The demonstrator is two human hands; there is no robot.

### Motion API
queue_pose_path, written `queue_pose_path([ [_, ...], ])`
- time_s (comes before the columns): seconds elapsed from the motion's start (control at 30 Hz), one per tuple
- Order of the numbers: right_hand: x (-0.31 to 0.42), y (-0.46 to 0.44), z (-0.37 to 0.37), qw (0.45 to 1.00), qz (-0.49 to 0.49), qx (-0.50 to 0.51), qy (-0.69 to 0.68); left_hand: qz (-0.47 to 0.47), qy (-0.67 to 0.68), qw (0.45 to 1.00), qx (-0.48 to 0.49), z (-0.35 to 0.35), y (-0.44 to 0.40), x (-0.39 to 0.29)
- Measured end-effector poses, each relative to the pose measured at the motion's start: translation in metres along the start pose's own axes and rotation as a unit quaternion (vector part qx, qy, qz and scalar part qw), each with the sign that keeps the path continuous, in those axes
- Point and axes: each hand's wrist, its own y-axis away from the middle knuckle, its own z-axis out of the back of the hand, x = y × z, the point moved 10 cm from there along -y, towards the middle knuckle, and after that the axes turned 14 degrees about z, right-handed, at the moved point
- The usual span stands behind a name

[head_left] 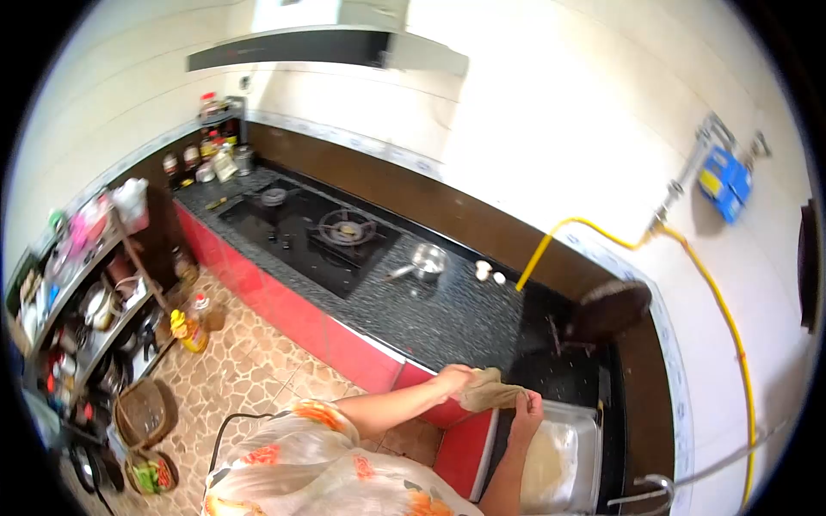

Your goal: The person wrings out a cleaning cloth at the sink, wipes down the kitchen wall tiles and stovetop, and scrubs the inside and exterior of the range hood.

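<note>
A greenish-brown cloth is stretched between my two hands at the counter's front edge. My left hand is closed on the cloth's left end. On its right end, my right hand pinches the fabric, above the left rim of the sink. The cloth hangs partly in front of the red cabinet and the dark granite counter.
A small steel pan stands beside the black gas hob, with several white eggs to its right. A dark round pan leans near the wall. Left are loaded shelves, floor bottles and baskets.
</note>
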Motion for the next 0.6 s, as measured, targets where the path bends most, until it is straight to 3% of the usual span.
queue_pose_path([
  [0.03, 0.009, -0.003, -0.031, 0.999, 0.004, 0.024, -0.044, 0.015, 0.026, 0.997, -0.070, 0.044, 0.014, -0.001],
  [0.17, 0.067, 0.004, -0.175, 0.964, 0.150, 0.177, 0.132, -0.100, 0.059, 0.972, -0.203, 0.207, 0.070, -0.012],
  [0.27, 0.145, 0.049, -0.300, 0.927, 0.194, 0.302, 0.111, -0.078, 0.192, 0.957, -0.204, 0.292, 0.113, 0.008],
  [0.33, 0.184, 0.096, -0.378, 0.903, 0.186, 0.385, 0.047, -0.192, 0.364, 0.902, -0.128, 0.330, 0.139, 0.012],
  [0.37, 0.202, 0.121, -0.412, 0.887, 0.168, 0.430, 0.006, -0.243, 0.442, 0.859, -0.084, 0.348, 0.151, 0.012],
  [0.43, 0.263, 0.173, -0.472, 0.824, 0.249, 0.498, -0.108, -0.351, 0.509, 0.776, 0.124, 0.359, 0.184, -0.015],
  [0.47, 0.268, 0.184, -0.497, 0.826, 0.243, 0.497, -0.111, -0.490, 0.496, 0.696, 0.175, 0.367, 0.226, -0.034],
  [0.53, 0.243, 0.222, -0.556, 0.758, 0.006, 0.603, -0.249, -0.700, 0.410, 0.446, 0.378, 0.370, 0.319, -0.046],
  [0.57, 0.244, 0.215, -0.580, 0.764, -0.078, 0.570, -0.291, -0.702, 0.351, 0.584, 0.206, 0.375, 0.336, -0.064],
  [0.6, 0.226, 0.214, -0.602, 0.752, -0.239, 0.483, -0.380, -0.667, 0.274, 0.693, 0.025, 0.382, 0.355, -0.078],
])
